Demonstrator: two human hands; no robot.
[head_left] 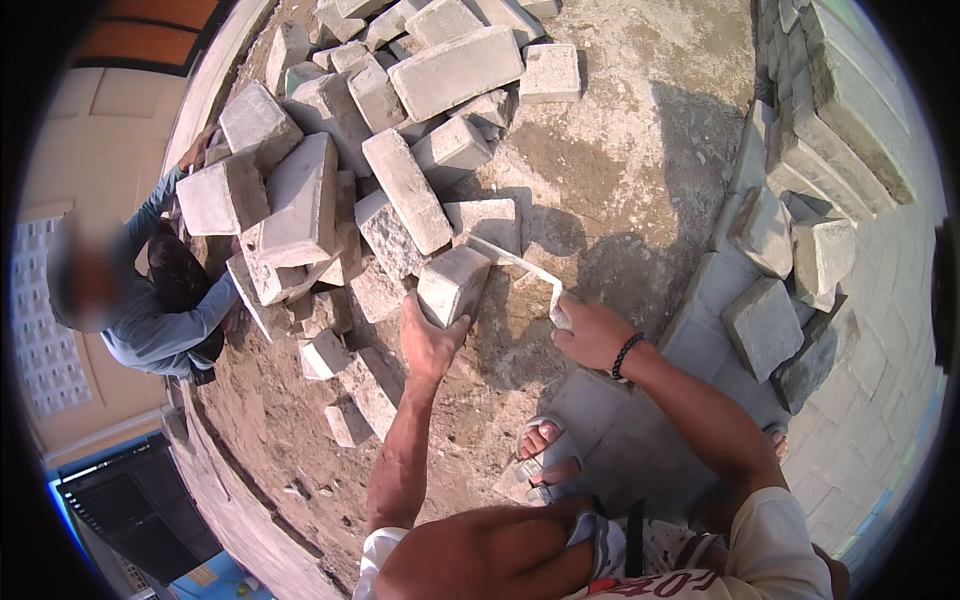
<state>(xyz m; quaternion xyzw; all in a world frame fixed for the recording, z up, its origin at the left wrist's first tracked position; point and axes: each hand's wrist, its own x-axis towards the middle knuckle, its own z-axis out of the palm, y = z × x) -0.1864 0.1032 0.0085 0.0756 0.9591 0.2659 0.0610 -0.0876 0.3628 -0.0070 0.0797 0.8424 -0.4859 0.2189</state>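
Note:
My left hand (430,340) is closed round a grey concrete paver block (449,280) at the lower edge of the pile, its thumb on the near side. My right hand (590,330), just right of that block, grips the handle of a pale, dusty hand tool (530,268) with a thin bent shank, its far end reaching to the block's top. Another paver (405,190) lies just beyond, among loose blocks (455,70) heaped at various angles.
A co-worker in a blue top (165,320) crouches at the pile's left, hands among the blocks. At right are stacked pavers (840,120), loose blocks (760,330) and laid paving (860,430). A sandy concrete strip (640,60) runs between. My sandalled foot (540,450) is below.

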